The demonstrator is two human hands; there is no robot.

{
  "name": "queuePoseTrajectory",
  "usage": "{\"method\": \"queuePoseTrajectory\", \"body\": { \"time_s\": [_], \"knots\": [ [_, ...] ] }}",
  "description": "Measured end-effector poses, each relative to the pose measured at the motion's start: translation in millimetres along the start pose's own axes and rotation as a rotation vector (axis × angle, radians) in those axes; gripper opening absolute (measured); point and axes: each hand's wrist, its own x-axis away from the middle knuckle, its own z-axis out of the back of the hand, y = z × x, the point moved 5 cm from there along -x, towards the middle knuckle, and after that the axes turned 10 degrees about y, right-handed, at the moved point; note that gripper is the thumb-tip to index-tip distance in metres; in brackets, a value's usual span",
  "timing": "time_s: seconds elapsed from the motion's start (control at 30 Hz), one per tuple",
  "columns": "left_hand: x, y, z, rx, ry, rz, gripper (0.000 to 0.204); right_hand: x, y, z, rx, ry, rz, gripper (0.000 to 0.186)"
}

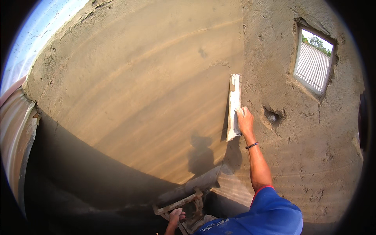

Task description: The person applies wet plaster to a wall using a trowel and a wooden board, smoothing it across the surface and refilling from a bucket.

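Observation:
My right hand point(245, 122) is closed round a long white plastering float point(234, 105), its face toward the wall close to the inner corner. The float stands nearly upright and is smeared with plaster. A dark beaded bracelet point(252, 145) sits on my right wrist. Low in the view, my left hand point(177, 215) hangs in front of a wooden frame point(178, 205), fingers loosely bent, with nothing visible in them. Whether it touches the frame I cannot tell. Sunlit smooth plaster covers the wall point(156, 78) ahead, with curved trowel marks across it.
The rougher right wall point(290, 164) has a small window opening point(314, 58), through which a corrugated roof shows, and a ragged hole point(272, 116). A curved sheet point(15, 137) stands at the far left. Deep shadow covers the lower left.

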Motion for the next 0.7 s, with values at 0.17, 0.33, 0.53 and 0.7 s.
{"method": "queuePoseTrajectory", "body": {
  "time_s": [0.17, 0.33, 0.53, 0.7],
  "knots": [
    [-2.9, 0.1, 25.9, -0.048, 0.086, 0.027, 0.033, 35.9, 20.9, 25.4, -0.183, 0.204, 0.095, 0.028],
    [8.4, -0.6, 39.6, -0.025, 0.065, 0.032, 0.032, -109.0, -109.6, 41.0, -0.605, 0.164, 0.029, 0.034],
    [21.7, -6.0, 44.7, 0.094, 0.132, -0.013, 0.031, -192.9, -208.6, 43.4, -0.526, 0.104, 0.083, 0.037],
    [5.8, -28.8, 54.5, 0.084, 0.128, 0.041, 0.033, -85.8, -256.9, 4.7, -0.312, 0.137, 0.581, 0.037]
  ]
}}
